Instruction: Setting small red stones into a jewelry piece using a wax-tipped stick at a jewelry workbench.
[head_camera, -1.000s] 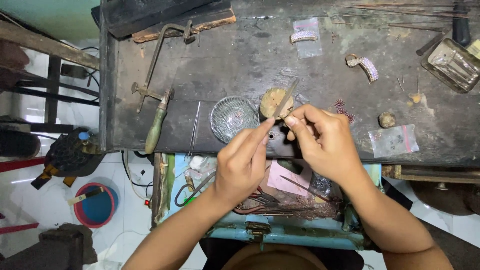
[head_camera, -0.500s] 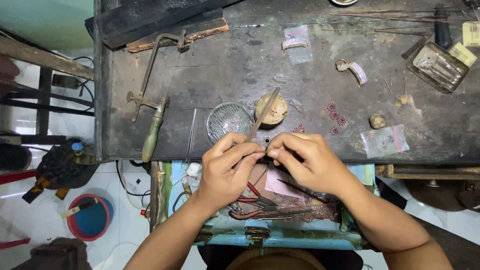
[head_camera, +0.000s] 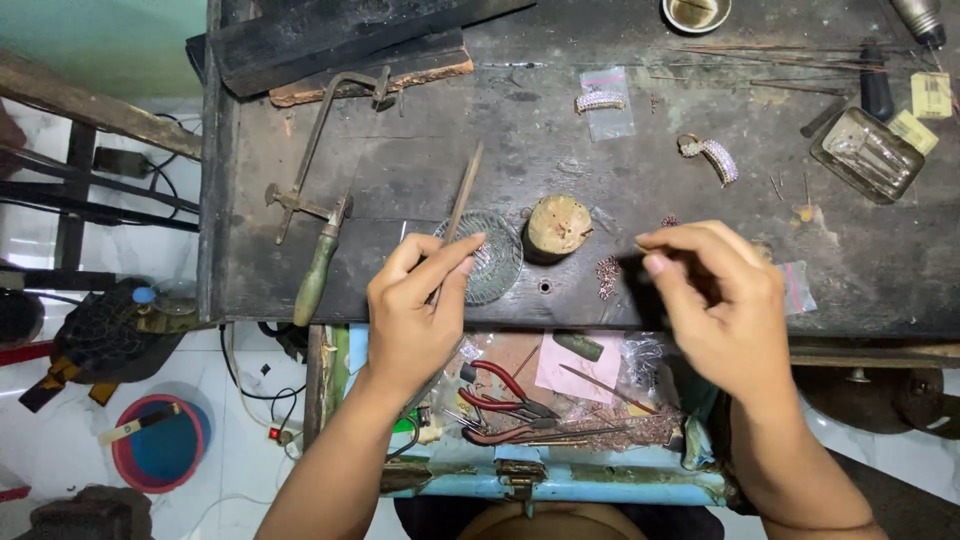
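Left hand: our left hand (head_camera: 415, 310) pinches a slim brownish metal file (head_camera: 457, 222) between thumb and forefinger, low on its shaft
File axis: long axis runs up and slightly right from the grip, tip over the dark scarred wooden bench (head_camera: 420, 170), away from us
File position: shaft crosses the left edge of a round clear ribbed glass dish (head_camera: 492, 262) just right of our left fingers
Right hand: our right hand (head_camera: 715, 300) is motion-blurred, fingers drawn together toward the thumb; we cannot tell whether anything small sits between them
Key relation: file lies wholly on the left-hand side; right hand well apart from it, right of a short round tan wooden peg (head_camera: 558, 224); left hand clearly the nearer
Near right hand: scatter of small copper-coloured links (head_camera: 606, 274) on bench between peg and fingertips
Elsewhere: green-handled saw frame (head_camera: 315, 215) left of the file; two white-stone bracelets (head_camera: 712, 156) farther up the bench
Below bench: open tray with red-handled pliers (head_camera: 500, 385)
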